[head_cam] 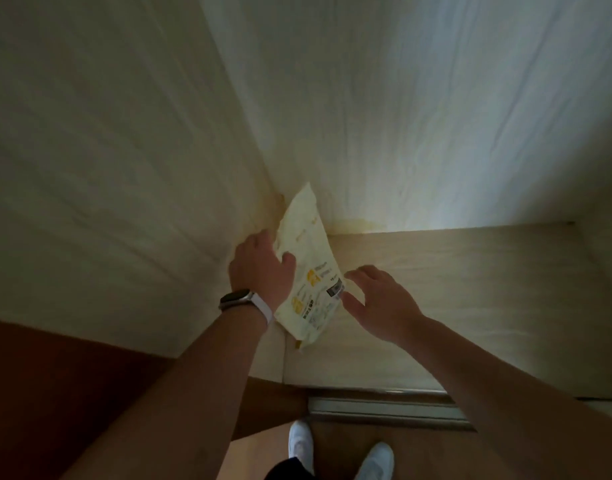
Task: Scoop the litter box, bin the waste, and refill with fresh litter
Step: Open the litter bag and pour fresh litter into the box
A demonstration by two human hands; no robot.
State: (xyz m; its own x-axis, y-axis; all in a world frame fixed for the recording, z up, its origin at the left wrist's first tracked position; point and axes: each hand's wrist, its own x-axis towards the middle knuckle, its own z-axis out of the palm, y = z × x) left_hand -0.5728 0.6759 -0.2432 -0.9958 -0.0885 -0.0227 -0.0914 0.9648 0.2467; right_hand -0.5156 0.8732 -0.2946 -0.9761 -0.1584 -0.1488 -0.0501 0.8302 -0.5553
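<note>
The person stands at an open cupboard, leaning into its far left corner, where the left wall (124, 168) meets the back panel (401, 116). A pale bag (308, 271) with yellow print is propped there on the cupboard floor (471, 289). Going by the task it is probably the fresh litter, though the print is too blurred to read.

The bag's long axis runs near to far. Its bottom end points back toward the person and its top tips away into the corner, leaning against the walls.

The left hand (259, 268), with a watch (235, 299) on its wrist, has hold of the bag's left edge. The thumb is laid across the printed face and the fingers are tucked round the side next to the wall.

The right hand (380, 303) holds nothing. Its fingers are spread and fairly straight, and it sits just beside the bag's right edge, level with the barcode label (335, 289). I can't tell whether the thumb tip is touching the plastic.

So the bag lies to the left of the right hand's fingers, between the two hands, and only the left side is gripped. To my eye the next move is for the right hand to close in leftward on the free edge, so both hands can draw the bag toward the near side, over the sliding-door track (384, 407) and past the white shoes (301, 441). No litter box or bin is in sight from here
</note>
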